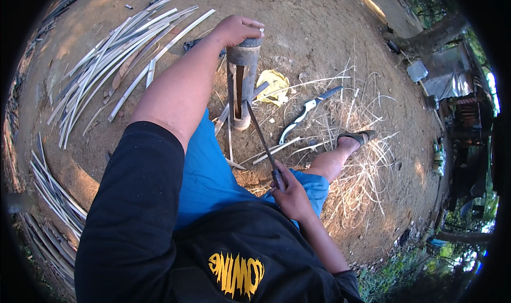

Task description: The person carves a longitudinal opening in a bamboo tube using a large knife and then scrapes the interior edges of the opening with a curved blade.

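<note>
A slotted, bamboo-like tube [250,79] stands on the bare ground [314,47] before the person, the left hand [237,31] resting over its top. The right hand [291,194] is wrapped around the handle of a knife [261,135], its tip near the slot, contact unclear. Rightward lies a white-handled saw [307,110]; pale strips [125,55] spread leftward.
</note>
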Tool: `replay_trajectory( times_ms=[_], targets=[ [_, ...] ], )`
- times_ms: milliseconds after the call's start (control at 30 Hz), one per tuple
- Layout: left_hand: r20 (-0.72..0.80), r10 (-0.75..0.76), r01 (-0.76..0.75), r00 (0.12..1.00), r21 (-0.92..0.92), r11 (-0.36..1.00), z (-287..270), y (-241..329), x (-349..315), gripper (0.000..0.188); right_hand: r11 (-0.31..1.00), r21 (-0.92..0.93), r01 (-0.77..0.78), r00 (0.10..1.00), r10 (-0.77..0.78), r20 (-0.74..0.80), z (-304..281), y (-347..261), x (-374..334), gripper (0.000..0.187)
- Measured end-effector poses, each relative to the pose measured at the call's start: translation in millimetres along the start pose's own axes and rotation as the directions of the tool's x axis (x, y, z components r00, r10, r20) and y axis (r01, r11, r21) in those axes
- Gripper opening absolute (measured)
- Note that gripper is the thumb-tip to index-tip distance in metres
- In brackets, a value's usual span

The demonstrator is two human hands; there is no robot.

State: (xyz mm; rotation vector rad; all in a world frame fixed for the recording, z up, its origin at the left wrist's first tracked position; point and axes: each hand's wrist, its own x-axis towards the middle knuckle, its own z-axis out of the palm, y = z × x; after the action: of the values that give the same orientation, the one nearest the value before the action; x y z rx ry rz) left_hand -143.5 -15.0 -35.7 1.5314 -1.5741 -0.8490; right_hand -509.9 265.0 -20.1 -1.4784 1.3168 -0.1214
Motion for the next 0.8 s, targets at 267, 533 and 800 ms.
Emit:
replay_trajectory(
  times_ms=[267, 533, 800],
  targets=[
    [-0.039, -0.013, 0.014, 0.999, 0.033, 0.999, 1.4, 4.8, -3.1, 0.051, 0.999, -0.033, 0.024, 1.000, -0.024, 0.005, 1.0, 5.4, 3.3, 0.072],
    [-0.097, -0.077, 0.090, 0.992, 0.142, 0.986, 1.9, 6.9, -2.5, 0.068, 0.999, -0.040, 0.026, 1.000, -0.026, -0.002, -14.5, -17.3, -12.6, 0.077],
    [-0.121, -0.107, 0.134, 0.987, 0.235, 0.963, 5.0, 19.4, -6.0, 0.072, 0.992, 0.108, 0.059, 0.998, -0.055, -0.039, -25.3, -23.3, -22.3, 0.078]
  ],
)
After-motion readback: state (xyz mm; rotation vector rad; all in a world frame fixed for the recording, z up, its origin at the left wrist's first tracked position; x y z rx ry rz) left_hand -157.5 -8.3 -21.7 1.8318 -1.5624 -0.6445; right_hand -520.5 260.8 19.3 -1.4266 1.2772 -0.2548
